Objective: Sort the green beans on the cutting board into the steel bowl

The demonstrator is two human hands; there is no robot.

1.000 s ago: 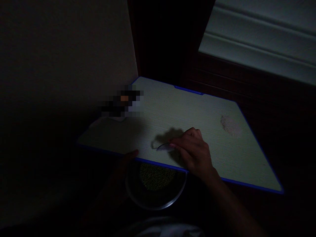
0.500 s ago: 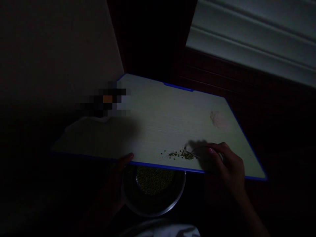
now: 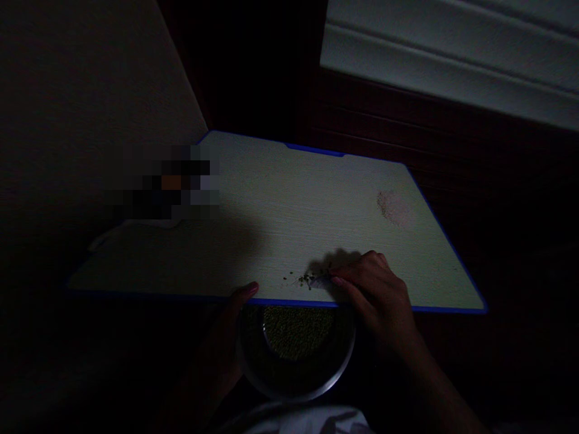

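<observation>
A pale cutting board (image 3: 289,211) with a blue rim lies in front of me. My left hand (image 3: 226,328) rests its thumb over the near edge; its fingers are hidden in the dark below. A metal bowl (image 3: 316,389) of small green beans (image 3: 296,331) sits under that edge, close to my left hand. My right hand (image 3: 375,295) is closed on what looks like a small spoon (image 3: 320,281), mostly covered by the fingers. Its tip is down on the board among a few loose beans (image 3: 304,279).
A pale pinkish patch of fine grains (image 3: 394,209) lies on the board's right side. At the left, a pixelated item (image 3: 169,184) overlaps the board. A wall (image 3: 90,78) stands left and pale slats (image 3: 443,54) are at upper right. The lighting is very dim.
My right hand has moved left along the near edge with the spoon, and fewer loose beans show on the board. The view has shifted slightly; my left thumb stays on the edge.
</observation>
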